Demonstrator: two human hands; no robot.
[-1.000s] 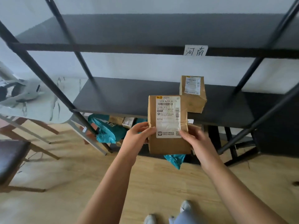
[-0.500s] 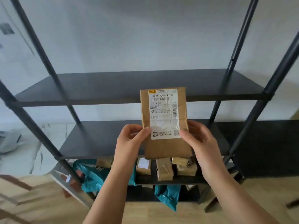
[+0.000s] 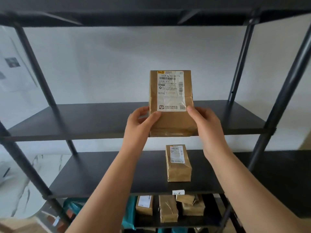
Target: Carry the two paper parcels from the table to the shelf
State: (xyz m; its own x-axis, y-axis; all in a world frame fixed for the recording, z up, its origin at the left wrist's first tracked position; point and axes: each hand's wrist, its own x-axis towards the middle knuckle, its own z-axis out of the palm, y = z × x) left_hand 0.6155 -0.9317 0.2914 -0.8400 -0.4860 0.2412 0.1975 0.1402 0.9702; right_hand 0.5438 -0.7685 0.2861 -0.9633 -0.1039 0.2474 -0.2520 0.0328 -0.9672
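Parcel (image 3: 171, 103) now sits higher against the rack than half a second ago: it was in front of the middle boards, now its bottom edge is level with the front lip of the upper shelf (image 3: 94, 120). View has tilted up too; a top board now fills the upper edge, floor is gone.

Left hand (image 3: 141, 125) grips the parcel's lower left edge, thumb across the front face, fingers wrapped behind. Right hand (image 3: 207, 126) does the same on the lower right edge, thumb tip touching the label (image 3: 171, 91) corner. Both hands closed on it, none spread. Parcel upright, label facing camera, white with barcode and "N294" print. Can't tell if its base is touching the shelf or just above it; the bottom edge lines up with the front lip.

Second parcel (image 3: 178, 163) lies flat on the lower shelf (image 3: 104, 174), right of centre, long axis running near to far, label up. Well apart from the hands, below the right forearm.

Paper tag (image 3: 178, 192) is stuck on that shelf's front edge, writing too small to read.

Bottom level: three or four small brown packages (image 3: 168, 208) side by side, teal bags (image 3: 128, 214) left of them, partly hidden by the left forearm.

Black frame posts (image 3: 284, 91) run diagonally at both sides. White wall (image 3: 109, 68) behind. At far left, something pale and marbled, blurred.
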